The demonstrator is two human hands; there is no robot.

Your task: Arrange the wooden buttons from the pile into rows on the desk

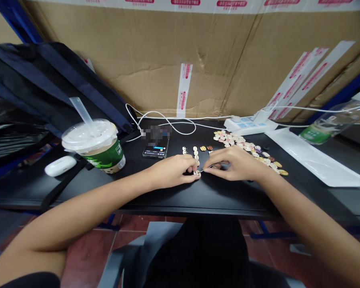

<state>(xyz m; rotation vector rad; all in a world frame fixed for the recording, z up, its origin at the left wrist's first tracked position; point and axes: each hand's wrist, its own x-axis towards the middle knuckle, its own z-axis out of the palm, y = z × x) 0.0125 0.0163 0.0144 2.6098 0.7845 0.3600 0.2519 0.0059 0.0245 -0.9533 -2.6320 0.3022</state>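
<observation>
My left hand [178, 171] rests on the black table, thumb and index finger pinching a small pale button-like piece [198, 174]. Just right of it, my right hand [228, 165] is closed on a thin, light-coloured tool [203, 170], whose tip reaches the piece. Beyond my left hand stands a short column of pale pieces [195, 153], with a smaller pair [184, 150] to its left. A yellow piece [203, 148] and a brown piece [209, 148] lie to the column's right. A loose heap of mixed pieces [231, 140] spreads behind and right of my right hand.
At left are a lidded drink cup [103, 150], a white earbud case [60, 166] and a dark backpack [78, 80]. A phone [156, 147] lies behind my left hand. A white power strip [243, 125], a white packet [318, 160] and a plastic bottle [327, 126] are at right.
</observation>
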